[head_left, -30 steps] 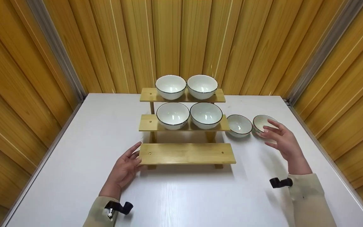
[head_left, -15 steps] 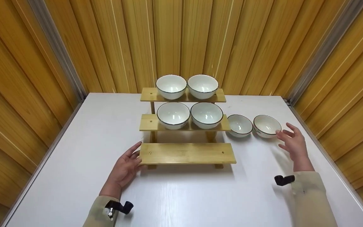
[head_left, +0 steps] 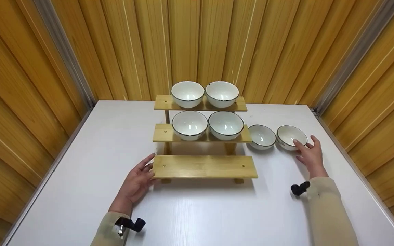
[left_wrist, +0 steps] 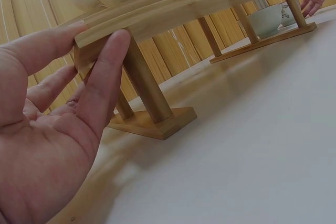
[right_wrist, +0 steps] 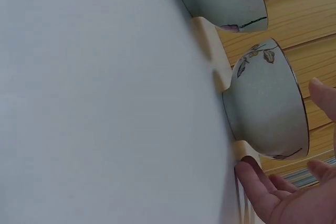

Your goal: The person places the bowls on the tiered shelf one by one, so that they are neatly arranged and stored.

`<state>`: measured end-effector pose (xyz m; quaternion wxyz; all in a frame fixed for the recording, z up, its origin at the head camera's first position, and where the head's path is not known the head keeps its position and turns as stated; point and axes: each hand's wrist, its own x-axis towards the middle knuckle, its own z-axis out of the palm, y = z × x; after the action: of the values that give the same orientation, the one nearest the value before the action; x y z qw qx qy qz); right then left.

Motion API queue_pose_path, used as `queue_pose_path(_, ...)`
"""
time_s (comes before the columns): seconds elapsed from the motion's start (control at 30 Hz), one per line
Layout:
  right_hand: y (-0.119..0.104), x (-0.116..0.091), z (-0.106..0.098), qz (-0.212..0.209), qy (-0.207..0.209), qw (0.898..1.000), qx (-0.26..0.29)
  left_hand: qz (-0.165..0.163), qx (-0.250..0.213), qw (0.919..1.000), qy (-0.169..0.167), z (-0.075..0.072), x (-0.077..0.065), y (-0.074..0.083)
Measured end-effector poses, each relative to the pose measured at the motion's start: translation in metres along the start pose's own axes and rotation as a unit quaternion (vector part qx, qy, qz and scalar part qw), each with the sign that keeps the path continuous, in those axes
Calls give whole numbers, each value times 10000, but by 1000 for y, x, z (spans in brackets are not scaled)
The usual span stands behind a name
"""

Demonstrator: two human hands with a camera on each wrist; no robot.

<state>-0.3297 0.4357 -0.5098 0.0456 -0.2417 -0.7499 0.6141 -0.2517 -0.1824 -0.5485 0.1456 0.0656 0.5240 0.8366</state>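
Observation:
My left hand [head_left: 138, 182] holds the left end of the lowest board of a three-tier wooden display rack [head_left: 205, 166]. In the left wrist view, its fingers [left_wrist: 107, 72] lie on either side of the board's end, above a round leg. At the far right, my right hand [head_left: 311, 156] is spread around a white bowl [head_left: 288, 135] with a dark rim. Its thumb overlaps the bowl's near right rim in the head view. From the right wrist, the same bowl [right_wrist: 268, 103] shows a leaf pattern, with fingertips [right_wrist: 247, 171] low beside its base.
A second bowl [head_left: 262, 136] stands on the white table [head_left: 197, 212] between the rack and the right-hand bowl. Two bowls [head_left: 190, 125] sit on the middle board and two more [head_left: 187, 93] on the top one. Wood-patterned panels [head_left: 183, 41] enclose the back and sides.
My right hand has gone from over the right-hand bowl to its right side, then closed in with the thumb over its rim. My left hand stays at the rack.

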Motion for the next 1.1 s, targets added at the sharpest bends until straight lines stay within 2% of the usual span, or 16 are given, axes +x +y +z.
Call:
queue_pose_path(0.17,1,5,5,-56,-146,9999,48,57,-32,10000,-18,1,0,0)
queue_pose_path(0.27,3,8,5,46,-231,9997,1,70,-23,10000,-6,1,0,0)
queue_pose_path(0.4,4,8,5,204,-509,9976,426,66,-22,10000,13,1,0,-1)
queue_pose_path(0.57,-1,-1,9,406,-805,9904,1052,55,-16,10000,40,0,0,-1)
queue_pose_path(0.77,-9,-11,14,397,-599,9893,1269,35,-43,10000,47,1,-1,0)
queue_pose_path(1.1,5,7,13,491,-318,9872,1481,34,59,9999,108,1,0,0)
